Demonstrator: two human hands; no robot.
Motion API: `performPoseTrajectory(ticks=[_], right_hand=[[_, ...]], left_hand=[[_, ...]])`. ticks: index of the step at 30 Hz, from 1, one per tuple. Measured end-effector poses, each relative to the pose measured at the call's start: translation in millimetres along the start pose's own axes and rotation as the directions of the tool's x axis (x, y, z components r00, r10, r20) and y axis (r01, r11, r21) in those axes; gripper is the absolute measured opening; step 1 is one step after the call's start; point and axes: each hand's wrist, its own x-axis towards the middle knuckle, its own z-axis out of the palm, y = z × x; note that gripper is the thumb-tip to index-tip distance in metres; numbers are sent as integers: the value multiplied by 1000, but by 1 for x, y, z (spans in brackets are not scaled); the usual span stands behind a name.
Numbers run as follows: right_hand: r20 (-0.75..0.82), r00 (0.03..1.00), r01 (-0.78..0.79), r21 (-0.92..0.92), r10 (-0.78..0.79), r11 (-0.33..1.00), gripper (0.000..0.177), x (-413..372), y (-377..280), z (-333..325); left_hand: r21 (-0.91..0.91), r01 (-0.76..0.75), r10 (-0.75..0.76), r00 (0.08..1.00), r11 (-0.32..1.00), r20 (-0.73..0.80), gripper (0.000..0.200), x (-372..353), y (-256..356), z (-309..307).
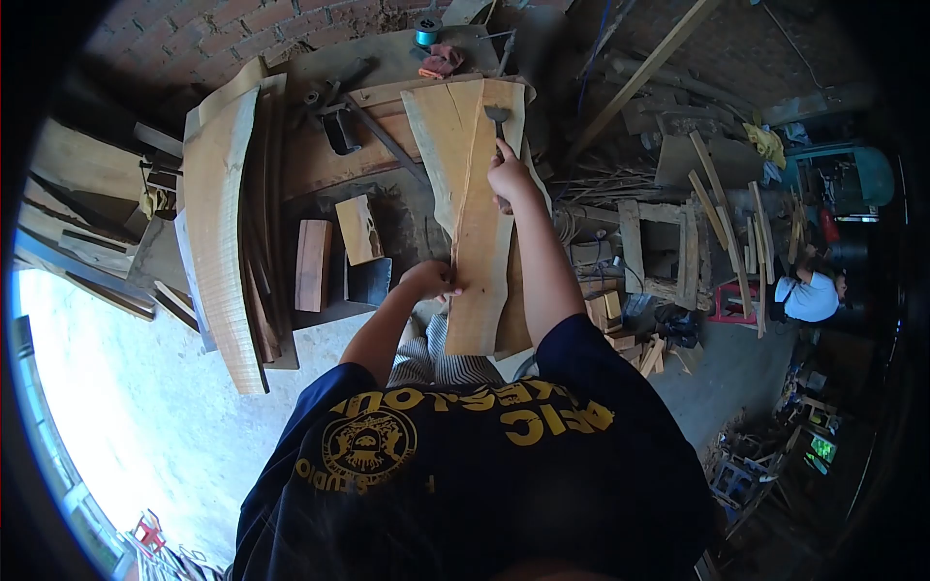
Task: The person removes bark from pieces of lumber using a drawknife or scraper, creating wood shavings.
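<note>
A long wooden slab with wavy natural edges lies in front of me, its near end over my lap. A thin pale line runs lengthwise down its face. My right hand is closed around the handle of a flat-bladed scraper, with its blade pointing away from me near the slab's far end. My left hand grips the slab's left edge closer to my body, with fingers bent at the edge. A second board shows beneath the slab on the right.
Wood blocks and a dark box sit left of the slab. Tall curved boards lean farther left. A blue spool and a reddish cloth lie at the back. At far right is another person.
</note>
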Motion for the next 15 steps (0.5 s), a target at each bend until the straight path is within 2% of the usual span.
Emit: performPoseTrajectory(ticks=[3, 10, 15], right_hand=[[21, 1000, 17, -6, -17, 1000, 50, 14, -6, -6], [-7, 999, -45, 27, 45, 999, 48, -34, 14, 11], [-50, 999, 12, 79, -8, 997, 49, 10, -4, 11]], left_hand=[[28, -22, 22, 1000, 999, -3, 44, 2, -2, -1], [4, 3, -3, 1000, 1000, 28, 41, -2, 3, -3], [-2, 31, -31, 999, 1000, 33, 40, -2, 4, -5]])
